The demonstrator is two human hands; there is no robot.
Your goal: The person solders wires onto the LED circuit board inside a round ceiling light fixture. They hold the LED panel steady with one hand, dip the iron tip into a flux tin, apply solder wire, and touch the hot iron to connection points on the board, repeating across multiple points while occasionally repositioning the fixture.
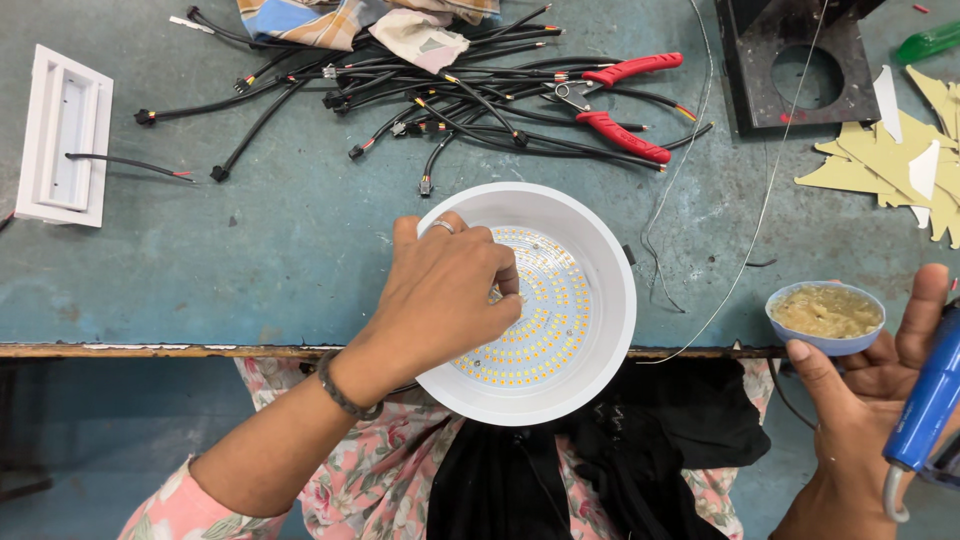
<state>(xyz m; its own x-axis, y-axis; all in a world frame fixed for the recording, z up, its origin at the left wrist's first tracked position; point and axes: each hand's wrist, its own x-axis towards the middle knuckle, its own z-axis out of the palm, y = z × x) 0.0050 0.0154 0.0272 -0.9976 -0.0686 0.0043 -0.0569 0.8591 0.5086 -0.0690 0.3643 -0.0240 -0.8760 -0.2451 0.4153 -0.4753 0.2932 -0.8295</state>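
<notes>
Floral sleeve and beaded bracelet lead to the left hand (445, 290), its grip pinched together inside a round white lamp housing (610, 300), fingertips on the disc of yellow LED dots (545, 320), perhaps on a small screw. That housing overhangs the worn teal counter (250, 260) edge. Right hand (860, 400) clamps a small blue bowl (828, 340) of grainy tan paste and a blue tool (930, 400). Beyond lie black wires (450, 110) and red-handled pliers (620, 100).

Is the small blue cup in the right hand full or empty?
Nearly full: the small blue cup, held in the right hand, shows a lumpy yellowish paste reaching close to its rim.
</notes>
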